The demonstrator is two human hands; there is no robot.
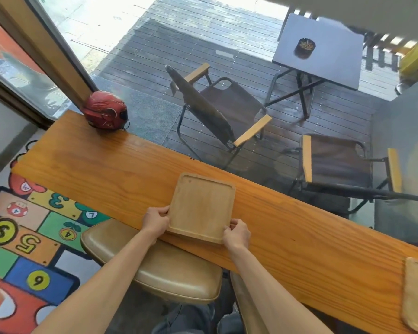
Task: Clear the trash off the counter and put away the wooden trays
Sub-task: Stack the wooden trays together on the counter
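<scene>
A square wooden tray (pixel 202 206) with a raised rim lies on the long wooden counter (pixel 106 169), near its front edge; a second tray edge seems to show under its near side. My left hand (pixel 155 221) grips the tray's near left edge. My right hand (pixel 237 233) grips its near right corner. The tray's inside is bare. Another wooden tray (pixel 417 292) lies on the counter at the far right, partly cut off by the frame.
A red helmet (pixel 105 109) rests on the counter's far left end against the window frame. A tan padded stool (pixel 155 263) stands under the counter in front of me. Behind the glass are folding chairs (pixel 227 109) and a dark table (pixel 321 49) with an ashtray.
</scene>
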